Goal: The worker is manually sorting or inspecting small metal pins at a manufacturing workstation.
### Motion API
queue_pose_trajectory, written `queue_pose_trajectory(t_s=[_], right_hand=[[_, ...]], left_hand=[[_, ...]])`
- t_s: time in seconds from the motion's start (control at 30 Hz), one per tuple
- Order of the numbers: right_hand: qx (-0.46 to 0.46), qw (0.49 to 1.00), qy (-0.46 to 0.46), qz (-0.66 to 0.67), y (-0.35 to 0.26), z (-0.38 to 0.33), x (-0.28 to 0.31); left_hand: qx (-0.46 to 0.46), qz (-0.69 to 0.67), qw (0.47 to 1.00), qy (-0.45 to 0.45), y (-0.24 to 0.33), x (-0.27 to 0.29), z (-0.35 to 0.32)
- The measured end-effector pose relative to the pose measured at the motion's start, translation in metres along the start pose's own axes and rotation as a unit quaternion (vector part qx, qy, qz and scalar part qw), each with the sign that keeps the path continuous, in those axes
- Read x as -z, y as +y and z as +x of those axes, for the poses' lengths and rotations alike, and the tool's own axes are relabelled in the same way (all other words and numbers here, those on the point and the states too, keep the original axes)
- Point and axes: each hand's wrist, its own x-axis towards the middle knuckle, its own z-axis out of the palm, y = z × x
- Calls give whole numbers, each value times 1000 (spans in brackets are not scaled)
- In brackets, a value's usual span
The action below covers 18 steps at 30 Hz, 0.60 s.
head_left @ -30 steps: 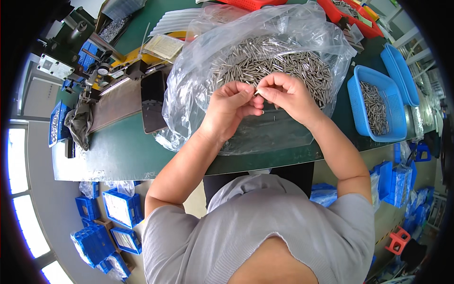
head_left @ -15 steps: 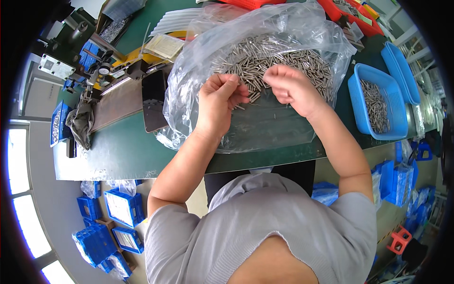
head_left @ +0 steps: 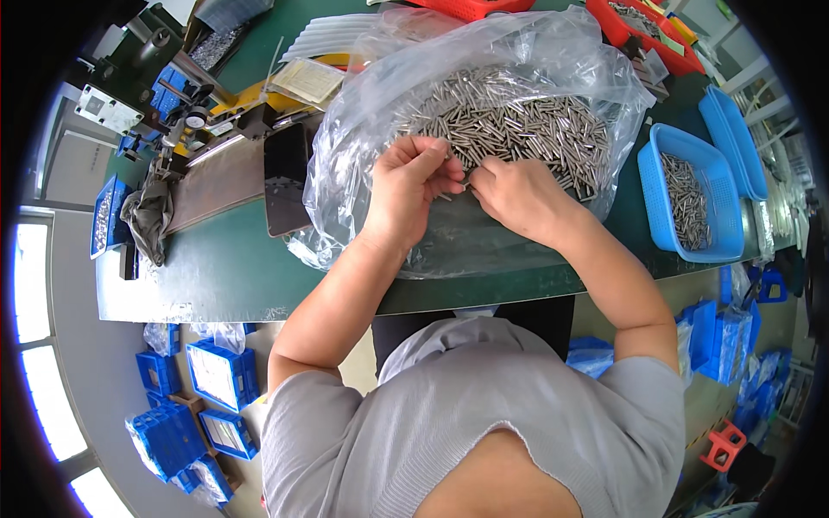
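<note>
My left hand (head_left: 406, 186) is closed, thumb pressed toward the curled fingers. Its fingertips meet those of my right hand (head_left: 521, 197), which is pinched shut from the other side. A tiny greyish bit shows where the fingertips come together, too small to name. Just beyond both hands lies a large heap of short metal pins (head_left: 535, 125). The heap rests on a clear plastic bag (head_left: 345, 142), whose crumpled film rises around it and partly covers its far side.
A blue basket (head_left: 724, 194) of metal pins stands at the right, beside another blue basket (head_left: 734, 138). Red baskets (head_left: 635, 39) sit at the far edge. Left of the bag are a dark flat panel (head_left: 285, 181) and a metal fixture (head_left: 186, 121). The green table (head_left: 224, 268) ends near my body.
My right hand has moved left and slightly nearer to me, from over the pin heap to the fingertips of my left hand. My left hand has hardly moved.
</note>
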Motion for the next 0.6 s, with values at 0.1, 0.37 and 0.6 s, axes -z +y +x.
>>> queue_pose_trajectory(t_s=[0.1,0.37,0.6], right_hand=[[-1,999,29,23,3,0,5],[-197,814,120,533,17,4,23],[-176,812,141,538,10,4,13]], left_hand=[[9,1,1000,-1,-2,-2,-1],[66,-18,996,-49,-9,-2,0],[96,-69,988,-99,-14,-5,-2]])
